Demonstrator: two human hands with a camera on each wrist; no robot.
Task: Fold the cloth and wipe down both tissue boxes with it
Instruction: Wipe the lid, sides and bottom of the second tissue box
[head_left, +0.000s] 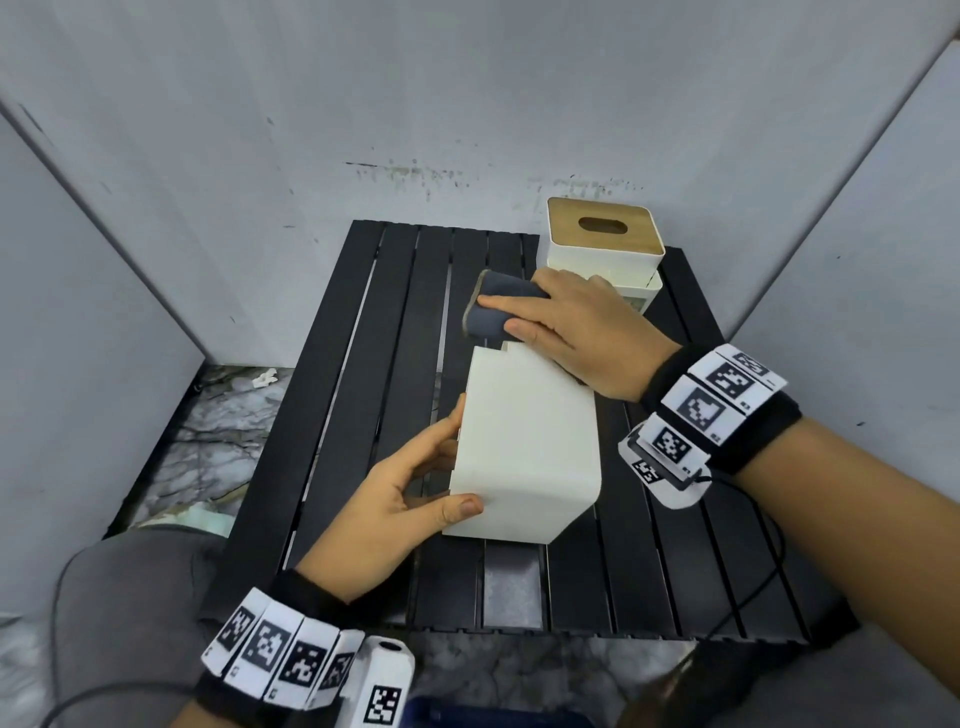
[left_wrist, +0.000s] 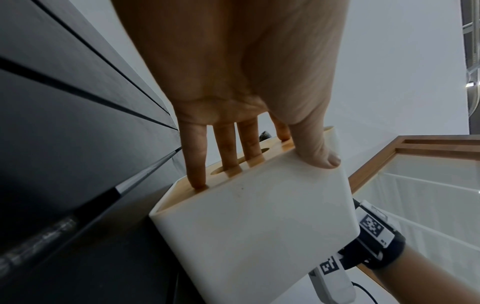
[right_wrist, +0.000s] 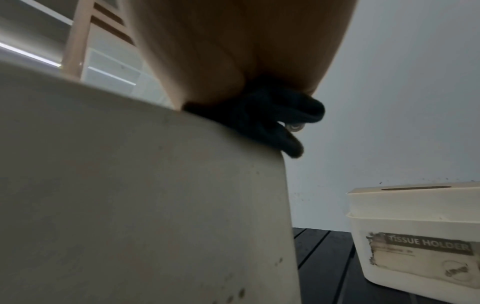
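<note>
The left hand (head_left: 400, 499) grips the near tissue box (head_left: 524, 447), tipped on its side on the slatted table (head_left: 363, 364). The right hand (head_left: 576, 332) presses the folded cloth (head_left: 498, 309) against its far end. Wiping is underway; the far tissue box (head_left: 605, 244), upright behind, likely follows.

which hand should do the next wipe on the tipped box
Right. The right hand already holds the folded cloth at the far end of the tipped tissue box, while the left hand grips that box, steadying it.

Far tissue box (head_left: 605, 244) lower front behind right hand (head_left: 582, 332); label partly illegible.
</note>
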